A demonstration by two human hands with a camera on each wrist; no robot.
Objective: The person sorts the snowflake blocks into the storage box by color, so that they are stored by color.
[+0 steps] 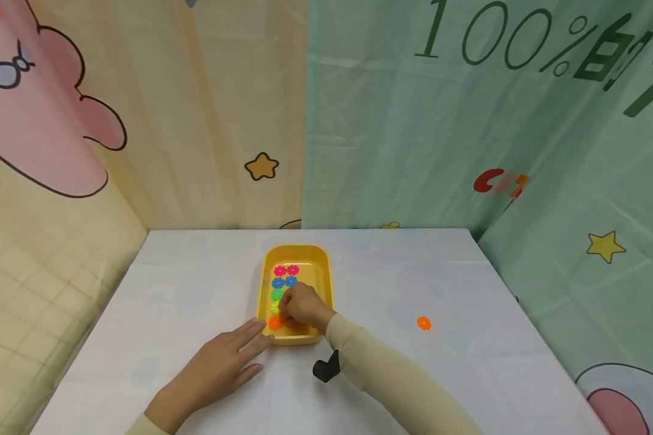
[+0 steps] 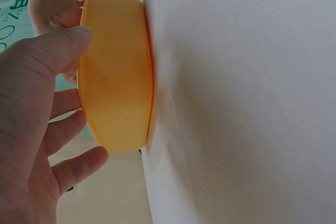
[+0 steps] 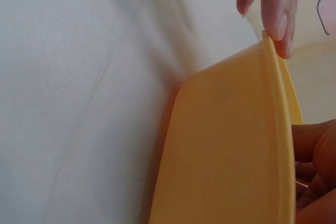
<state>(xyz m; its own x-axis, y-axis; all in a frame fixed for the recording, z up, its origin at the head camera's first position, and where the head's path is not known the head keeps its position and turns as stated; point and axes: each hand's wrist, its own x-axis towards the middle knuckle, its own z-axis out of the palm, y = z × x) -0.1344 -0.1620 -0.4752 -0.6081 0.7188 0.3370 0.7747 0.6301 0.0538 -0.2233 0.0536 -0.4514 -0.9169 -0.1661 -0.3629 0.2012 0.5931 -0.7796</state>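
Note:
A yellow tray (image 1: 317, 284) stands on the white table. In its left half lie small flower-shaped pieces: two pink (image 1: 286, 270), two blue (image 1: 285, 282), and below them green (image 1: 277, 294), yellow (image 1: 274, 307) and orange (image 1: 274, 323) ones. My right hand (image 1: 303, 305) reaches over the tray's right rim, fingers curled together low beside the yellow and orange pieces. A thin, pale-edged piece (image 3: 301, 184) shows between those fingers in the right wrist view, mostly hidden. With fingers spread, my left hand (image 1: 225, 365) touches the tray's near left corner; the left wrist view has its thumb (image 2: 79, 38) at the rim.
One more orange flower-shaped piece (image 1: 424, 323) lies on the table (image 1: 381, 374) right of the tray. A black wrist-camera part (image 1: 326, 367) sticks out under the right sleeve. Printed curtains (image 1: 223, 121) hang behind the table and at both sides.

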